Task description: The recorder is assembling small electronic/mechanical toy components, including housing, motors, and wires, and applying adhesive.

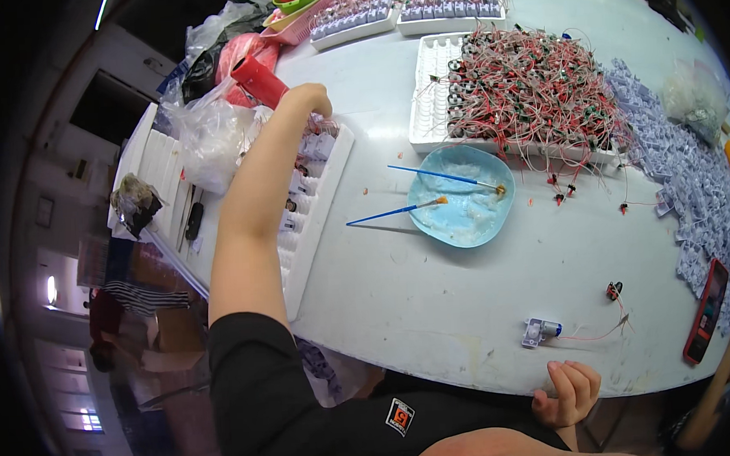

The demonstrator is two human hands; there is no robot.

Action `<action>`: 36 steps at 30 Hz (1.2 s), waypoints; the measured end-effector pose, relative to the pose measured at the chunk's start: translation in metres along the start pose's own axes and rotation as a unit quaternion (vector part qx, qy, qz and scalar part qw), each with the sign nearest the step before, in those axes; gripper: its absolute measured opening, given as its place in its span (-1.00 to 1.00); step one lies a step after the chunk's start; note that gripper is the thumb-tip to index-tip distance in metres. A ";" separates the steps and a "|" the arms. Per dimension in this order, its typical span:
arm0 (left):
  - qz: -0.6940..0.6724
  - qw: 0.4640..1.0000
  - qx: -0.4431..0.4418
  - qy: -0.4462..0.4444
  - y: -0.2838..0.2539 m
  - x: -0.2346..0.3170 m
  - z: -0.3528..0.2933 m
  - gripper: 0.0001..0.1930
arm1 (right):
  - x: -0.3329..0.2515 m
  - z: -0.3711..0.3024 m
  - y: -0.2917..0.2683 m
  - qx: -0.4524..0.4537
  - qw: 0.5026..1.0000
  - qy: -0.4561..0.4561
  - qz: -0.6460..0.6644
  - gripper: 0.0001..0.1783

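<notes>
My left arm reaches across to a white foam tray [320, 218] that holds small motor units in its slots. My left hand [309, 98] is over the tray's far end, bent downward; its fingers are hidden behind the wrist. Next to it is a red tube-shaped object [259, 82]. My right hand [572, 390] rests at the table's near edge, fingers curled together, with nothing seen in them. Just beyond lies a small gear motor [541, 332] with a pale housing and a blue end. A thin red wire joins it to a small black and red part [614, 290].
A light blue dish [463, 232] of whitish paste holds two blue-handled brushes. Behind it, a white foam tray [429, 103] is heaped with wired parts. Pale plastic pieces [689, 189] pile at right beside a red phone [705, 311]. Clear bags [206, 141] lie at left.
</notes>
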State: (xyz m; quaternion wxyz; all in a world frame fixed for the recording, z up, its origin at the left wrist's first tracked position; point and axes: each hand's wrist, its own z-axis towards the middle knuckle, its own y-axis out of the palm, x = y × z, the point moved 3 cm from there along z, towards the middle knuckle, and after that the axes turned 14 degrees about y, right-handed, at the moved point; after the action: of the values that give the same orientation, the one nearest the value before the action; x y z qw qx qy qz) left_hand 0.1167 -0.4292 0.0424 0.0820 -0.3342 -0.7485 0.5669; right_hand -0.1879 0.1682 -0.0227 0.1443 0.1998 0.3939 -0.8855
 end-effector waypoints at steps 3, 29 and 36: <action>-0.006 0.976 -0.184 -0.114 0.013 -0.006 0.010 -0.56 | -0.001 0.001 0.001 0.006 1.000 0.012 -0.015 -0.54; -0.626 0.599 0.282 0.413 -0.014 0.282 -0.266 -0.56 | -0.007 0.025 0.004 0.027 0.995 0.008 0.094 -0.65; -0.414 0.777 0.363 0.306 0.072 0.347 -0.298 -0.69 | -0.010 0.017 -0.004 0.017 0.991 0.023 0.128 -0.76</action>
State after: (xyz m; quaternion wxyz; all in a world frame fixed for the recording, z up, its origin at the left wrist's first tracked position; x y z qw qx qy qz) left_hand 0.0307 0.0230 -0.0091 0.6483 -0.0935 -0.4893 0.5758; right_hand -0.1849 0.1587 -0.0056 0.2440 0.2714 0.3536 -0.8612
